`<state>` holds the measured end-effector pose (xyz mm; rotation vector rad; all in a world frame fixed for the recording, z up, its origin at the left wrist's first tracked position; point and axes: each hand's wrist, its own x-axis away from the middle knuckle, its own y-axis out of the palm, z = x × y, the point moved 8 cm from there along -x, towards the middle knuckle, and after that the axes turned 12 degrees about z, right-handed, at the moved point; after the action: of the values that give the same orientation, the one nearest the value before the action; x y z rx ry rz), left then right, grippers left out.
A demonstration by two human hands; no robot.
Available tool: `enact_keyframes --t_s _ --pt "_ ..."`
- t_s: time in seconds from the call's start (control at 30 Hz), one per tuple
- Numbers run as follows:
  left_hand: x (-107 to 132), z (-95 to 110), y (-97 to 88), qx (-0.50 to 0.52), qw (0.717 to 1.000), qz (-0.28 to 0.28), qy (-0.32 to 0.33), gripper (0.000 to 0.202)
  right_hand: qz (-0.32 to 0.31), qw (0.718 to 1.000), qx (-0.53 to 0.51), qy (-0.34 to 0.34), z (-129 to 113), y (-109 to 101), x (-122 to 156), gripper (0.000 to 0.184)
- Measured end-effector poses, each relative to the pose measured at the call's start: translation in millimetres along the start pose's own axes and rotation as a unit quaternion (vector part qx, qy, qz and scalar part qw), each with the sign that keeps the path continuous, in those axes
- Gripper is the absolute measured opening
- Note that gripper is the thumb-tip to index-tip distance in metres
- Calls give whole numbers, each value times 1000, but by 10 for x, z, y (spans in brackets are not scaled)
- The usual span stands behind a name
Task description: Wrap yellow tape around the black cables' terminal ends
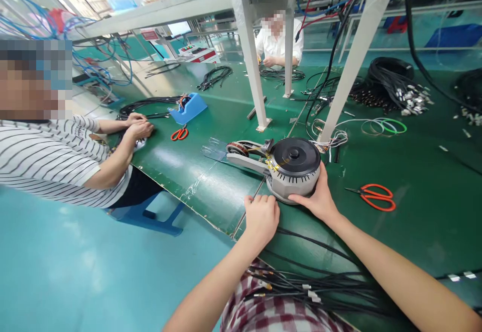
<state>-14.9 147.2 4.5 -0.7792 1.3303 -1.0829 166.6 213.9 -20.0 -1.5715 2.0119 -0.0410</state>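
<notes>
two hands: the right hand [320, 199] cups the side of a grey dispenser [289, 183] on the green table [209, 191], thumb in front; just left of that grip, the left hand [262, 216] curls, and i can't tell whether it pinches anything. the squat body looks stiff and fairly heavy, maybe slippery; low on its broad sides seems the best hold, clear of the slender tape arm [247, 162].

Two bare forearms reach forward from the lower edge, the left forearm [220, 277] slanting up to the right and the right forearm [395, 264] angling in from the lower right. The left hand [262, 217] shows its back, digits curled under, while the right hand [321, 197], just beside it, is cupped wide, its thumb [300, 200] stretched leftward.
</notes>
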Motion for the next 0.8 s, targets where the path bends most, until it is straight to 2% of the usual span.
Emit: enact_keyframes --t_s 0.07,0.13,0.23,0.33,0.4,0.6,0.8 --pt "-30 -106 3 -14 1000 5 -14 23 3 1000 -1 1 4 -2 -2 141" --pt "-25 -115 35 -19 999 8 -27 22 3 1000 -2 -2 5 2 -4 141" --pt "43 48 100 -8 999 10 -30 19 2 1000 -1 -9 3 6 -5 141" --pt "113 265 132 24 1000 4 -3 18 3 1000 2 -10 8 2 -2 142" --pt "116 295 116 32 999 0 10 17 2 1000 2 -6 20 2 3 142" --pt "6 -74 -2 -7 1000 4 -5 24 3 1000 -4 6 46 13 11 142" --pt "55 -71 56 12 1000 19 -9 26 -1 1000 -8 10 33 -3 12 140"
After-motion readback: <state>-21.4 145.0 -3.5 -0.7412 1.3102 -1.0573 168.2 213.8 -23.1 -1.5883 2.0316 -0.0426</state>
